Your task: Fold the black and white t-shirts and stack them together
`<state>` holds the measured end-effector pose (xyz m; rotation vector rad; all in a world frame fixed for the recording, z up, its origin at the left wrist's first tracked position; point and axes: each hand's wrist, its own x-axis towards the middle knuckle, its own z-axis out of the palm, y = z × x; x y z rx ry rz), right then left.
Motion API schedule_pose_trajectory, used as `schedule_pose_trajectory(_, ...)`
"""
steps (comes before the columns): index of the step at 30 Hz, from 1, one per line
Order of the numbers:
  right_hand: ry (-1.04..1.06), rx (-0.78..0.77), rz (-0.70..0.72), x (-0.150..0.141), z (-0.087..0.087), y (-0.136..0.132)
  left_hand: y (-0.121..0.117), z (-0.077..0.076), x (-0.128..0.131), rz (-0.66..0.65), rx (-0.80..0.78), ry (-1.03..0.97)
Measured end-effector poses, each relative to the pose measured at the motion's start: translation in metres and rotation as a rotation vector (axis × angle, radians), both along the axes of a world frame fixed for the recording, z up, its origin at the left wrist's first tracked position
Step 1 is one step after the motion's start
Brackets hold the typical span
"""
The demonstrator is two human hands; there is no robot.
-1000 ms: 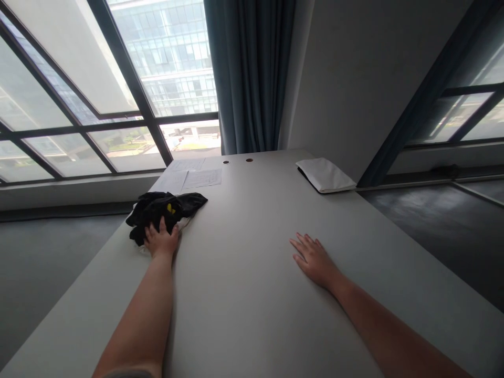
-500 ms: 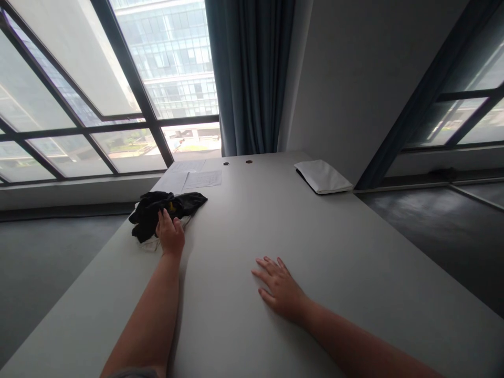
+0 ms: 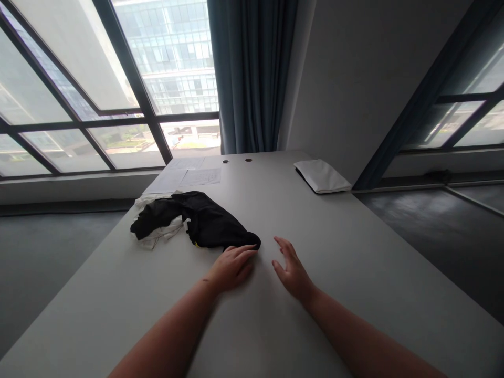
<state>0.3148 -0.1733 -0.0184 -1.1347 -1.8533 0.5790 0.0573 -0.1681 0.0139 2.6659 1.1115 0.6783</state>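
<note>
A black garment [image 3: 208, 218] stretches from the pile on the left toward the middle of the table, with small white and yellow details along its near edge. My left hand [image 3: 233, 268] is closed on its near end; the thumb is partly hidden. White cloth [image 3: 167, 232] lies bunched beside and under the black fabric at the left. To the right of the garment's end, my right hand [image 3: 291, 270] is open, fingers apart and touching no cloth.
The white table [image 3: 338, 236] carries paper sheets [image 3: 200, 177] at its far left and a folded white cloth [image 3: 325, 176] at its far right. Two round cable holes [image 3: 248, 160] sit near the back edge. Behind are a blue curtain [image 3: 255, 79] and windows.
My left hand has come right and nearer, pulling the black garment out from the pile toward the middle. My right hand has turned from palm-down to sideways and lifted slightly.
</note>
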Motion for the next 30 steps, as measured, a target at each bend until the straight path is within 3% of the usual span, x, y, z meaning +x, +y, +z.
schedule_pose_trajectory(3, -0.034, -0.045, 0.147, 0.002, 0.007, -0.002, -0.014, 0.001, -0.009, 0.052, 0.062, -0.018)
schedule_pose_trajectory(7, -0.098, -0.104, 0.396, -0.002, 0.017, -0.012, -0.016, -0.005, -0.036, 0.326, 0.082, 0.002)
schedule_pose_trajectory(12, -0.179, -0.123, 0.406, -0.011, 0.017, -0.016, 0.0, -0.015, -0.065, 0.755, 0.007, 0.013)
schedule_pose_trajectory(14, -0.155, -0.12, 0.38, -0.011, 0.014, -0.014, 0.006, -0.018, -0.072, 0.838, -0.047, 0.007)
schedule_pose_trajectory(17, -0.058, -0.097, 0.256, -0.007, 0.01, -0.009, 0.012, -0.017, -0.078, 0.804, -0.103, 0.025)
schedule_pose_trajectory(22, 0.197, -0.151, -0.069, 0.009, 0.003, 0.008, 0.009, -0.005, -0.065, 0.756, -0.049, 0.056)
schedule_pose_trajectory(24, 0.321, -0.172, -0.189, 0.02, 0.001, 0.017, 0.003, 0.001, -0.051, 0.636, -0.033, 0.066)
schedule_pose_trajectory(27, 0.449, -0.184, -0.312, 0.042, 0.001, 0.029, -0.01, 0.008, -0.026, 0.333, -0.054, 0.073)
schedule_pose_trajectory(30, 0.416, -0.134, -0.39, 0.061, -0.002, 0.041, -0.018, 0.008, -0.008, 0.086, -0.061, 0.062)
